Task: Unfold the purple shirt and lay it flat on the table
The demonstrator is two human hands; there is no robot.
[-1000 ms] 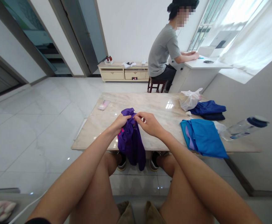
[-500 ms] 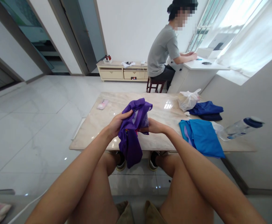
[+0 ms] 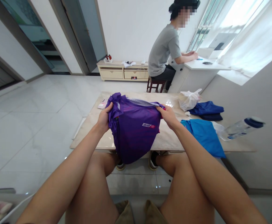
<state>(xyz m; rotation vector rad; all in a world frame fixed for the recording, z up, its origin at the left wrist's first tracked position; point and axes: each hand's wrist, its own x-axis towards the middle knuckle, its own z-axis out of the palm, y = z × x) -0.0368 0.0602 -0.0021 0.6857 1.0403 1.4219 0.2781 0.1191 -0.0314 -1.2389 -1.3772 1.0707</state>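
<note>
Versus half a second ago: purple shiny-fabric garment (image 3: 136, 137) goes from bunched to spread out flat-ish; hands farther apart; white-lettered patch with a magenta round mark now shows on its front, right side.

Both bare forearms reach forward, angled inward. Left hand (image 3: 103, 119) pinches the bunched upper left corner, thumb on top; right hand (image 3: 169, 117) grips the upper right corner, most fingers hidden behind cloth. Both closed on fabric.

Garment is held up over the near edge of the pale marble-look tabletop (image 3: 170, 140), lower part hanging past that edge between the knees. Top edge runs left–right between the hands, pale inside showing along it; body tapers down toward the person. Long axis unclear, about as wide as tall.

Bright blue folded cloth (image 3: 204, 133) lies right, partly behind the right forearm.
</note>
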